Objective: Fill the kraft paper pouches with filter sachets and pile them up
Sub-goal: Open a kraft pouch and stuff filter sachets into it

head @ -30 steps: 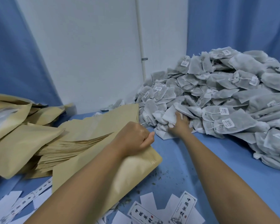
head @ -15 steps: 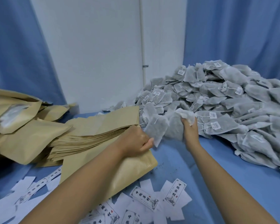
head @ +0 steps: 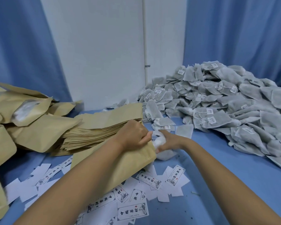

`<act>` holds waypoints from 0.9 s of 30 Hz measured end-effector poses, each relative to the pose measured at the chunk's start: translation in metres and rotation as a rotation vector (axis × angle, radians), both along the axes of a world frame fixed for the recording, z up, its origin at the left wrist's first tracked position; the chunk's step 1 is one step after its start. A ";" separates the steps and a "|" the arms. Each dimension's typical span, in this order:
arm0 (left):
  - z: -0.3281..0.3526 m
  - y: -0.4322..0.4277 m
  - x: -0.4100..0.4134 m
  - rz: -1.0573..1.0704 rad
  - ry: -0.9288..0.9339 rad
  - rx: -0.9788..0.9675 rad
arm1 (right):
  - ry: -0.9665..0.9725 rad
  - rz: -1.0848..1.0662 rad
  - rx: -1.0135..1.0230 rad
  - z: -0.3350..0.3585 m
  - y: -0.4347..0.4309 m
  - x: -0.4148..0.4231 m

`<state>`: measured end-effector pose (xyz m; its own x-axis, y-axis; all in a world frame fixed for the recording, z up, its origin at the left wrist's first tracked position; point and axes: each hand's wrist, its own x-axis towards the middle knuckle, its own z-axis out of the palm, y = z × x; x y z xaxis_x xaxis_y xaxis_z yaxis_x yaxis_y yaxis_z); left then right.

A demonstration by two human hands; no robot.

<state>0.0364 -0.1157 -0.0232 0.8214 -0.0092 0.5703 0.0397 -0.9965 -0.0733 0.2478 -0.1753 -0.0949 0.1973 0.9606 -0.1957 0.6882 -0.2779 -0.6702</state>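
**While left hand [head: 133, 135] grips pouch [head: 128, 164], right hand [head: 167, 140] holds sachets [head: 156, 138]**

Lying on the blue table [head: 217, 184], the kraft pouch has left fingers curled round its mouth edge; right fingers clutch a white bunch at that opening, near the sachet heap [head: 217, 111].

You are working in soft, even light, with only faint shadows lying on the bench [head: 221, 172]. The wide lens is bending the curtains [head: 15, 46] at the edges, and your right hand [head: 169, 141] is blurring slightly.
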 end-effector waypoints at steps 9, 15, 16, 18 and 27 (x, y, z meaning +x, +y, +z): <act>0.003 0.003 -0.015 0.014 -0.040 -0.003 | 0.004 -0.432 0.510 0.007 0.005 -0.002; 0.003 0.011 -0.023 0.045 -0.061 -0.021 | 0.667 -0.734 0.816 0.028 -0.004 0.014; 0.002 0.012 -0.023 0.048 -0.064 -0.018 | 0.751 -0.779 0.858 0.029 -0.005 0.017; 0.002 0.012 -0.024 0.048 -0.068 -0.012 | 0.758 -0.719 0.826 0.028 -0.008 0.019; -0.004 0.008 -0.019 0.006 -0.065 -0.013 | 0.400 -0.487 0.585 -0.001 0.000 0.007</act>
